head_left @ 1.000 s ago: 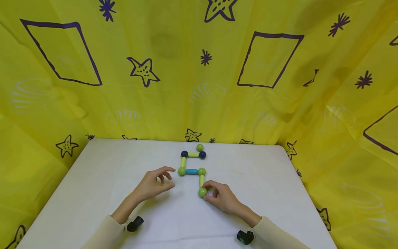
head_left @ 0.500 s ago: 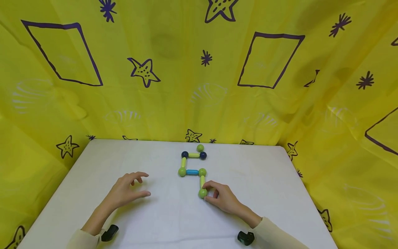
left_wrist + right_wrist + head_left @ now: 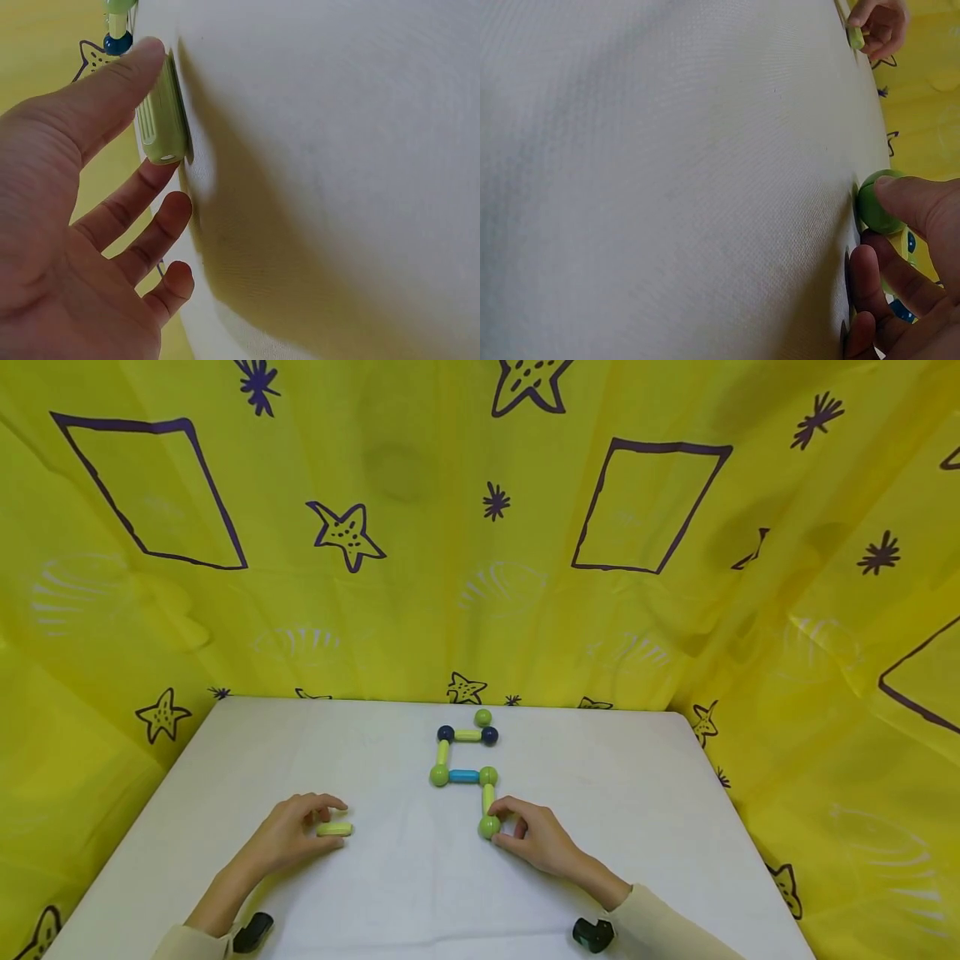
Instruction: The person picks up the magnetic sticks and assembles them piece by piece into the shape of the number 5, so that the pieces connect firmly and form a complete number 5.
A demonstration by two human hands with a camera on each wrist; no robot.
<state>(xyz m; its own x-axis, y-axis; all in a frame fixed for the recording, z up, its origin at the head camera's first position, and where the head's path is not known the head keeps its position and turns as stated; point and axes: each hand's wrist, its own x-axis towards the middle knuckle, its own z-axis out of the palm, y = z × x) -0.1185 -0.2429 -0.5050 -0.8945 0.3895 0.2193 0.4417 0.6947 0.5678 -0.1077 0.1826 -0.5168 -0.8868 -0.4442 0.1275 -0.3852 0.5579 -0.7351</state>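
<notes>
My left hand (image 3: 292, 833) lies low at the left of the table, thumb and fingers spread around a short yellow-green ribbed rod (image 3: 334, 829). Small gaps show between the rod and the fingers in the head view; in the left wrist view the thumb overlaps the rod (image 3: 161, 124). With thumb and index finger, my right hand (image 3: 538, 837) pinches a green ball (image 3: 488, 827). That ball ends a flat zigzag of balls and rods, with a blue rod (image 3: 464, 776), a green corner ball (image 3: 439, 775) and a dark blue ball (image 3: 446, 733).
Behind the zigzag's far end, close to another dark blue ball (image 3: 490, 735), sits a single green ball (image 3: 483, 717). A yellow patterned curtain (image 3: 420, 610) rises along the back and sides of the white table (image 3: 600, 777). Dark wrist devices show at both sleeves.
My left hand has moved left and toward me, away from the zigzag. The yellow-green rod has come into sight between its thumb and fingers. My right hand stays at the same ball.
</notes>
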